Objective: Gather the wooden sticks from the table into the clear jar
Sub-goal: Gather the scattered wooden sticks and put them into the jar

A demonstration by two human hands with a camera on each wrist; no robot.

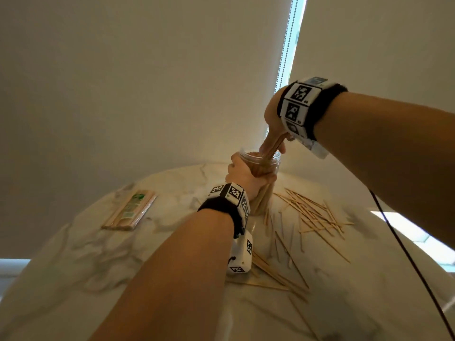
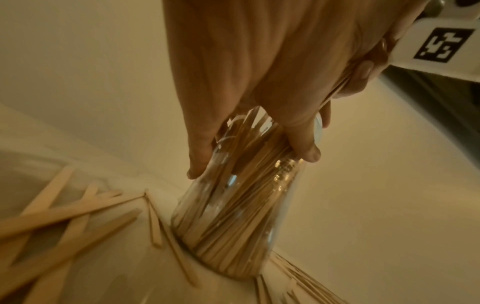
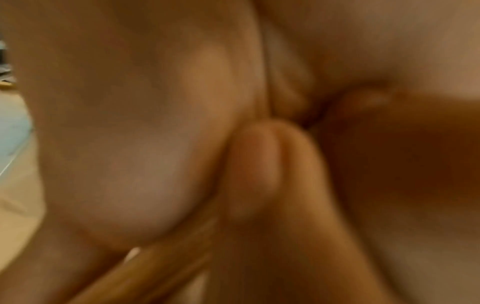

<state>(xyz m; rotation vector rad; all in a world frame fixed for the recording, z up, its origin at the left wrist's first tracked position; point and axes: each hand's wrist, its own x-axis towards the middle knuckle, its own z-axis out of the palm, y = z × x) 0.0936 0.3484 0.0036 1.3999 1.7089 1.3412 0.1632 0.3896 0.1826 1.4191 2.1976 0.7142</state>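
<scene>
The clear jar (image 1: 264, 183) stands upright on the marble table (image 1: 123, 254), packed with wooden sticks (image 2: 233, 222). My left hand (image 1: 242, 174) grips the jar around its upper half, fingers (image 2: 200, 156) and thumb on either side. My right hand (image 1: 273, 134) hovers right over the jar's mouth and pinches a small bundle of sticks (image 1: 270, 150) whose lower ends dip into the opening. The right wrist view is a blur of palm and curled fingers (image 3: 249, 164). Several loose sticks (image 1: 317, 215) lie scattered to the right of the jar, and more loose sticks (image 1: 275, 274) lie in front of it.
A sealed plastic pack of sticks (image 1: 129, 210) lies on the table's left side. A black cable (image 1: 406, 252) hangs down at the right. A closed blind and a bead chain (image 1: 285, 45) stand behind the table.
</scene>
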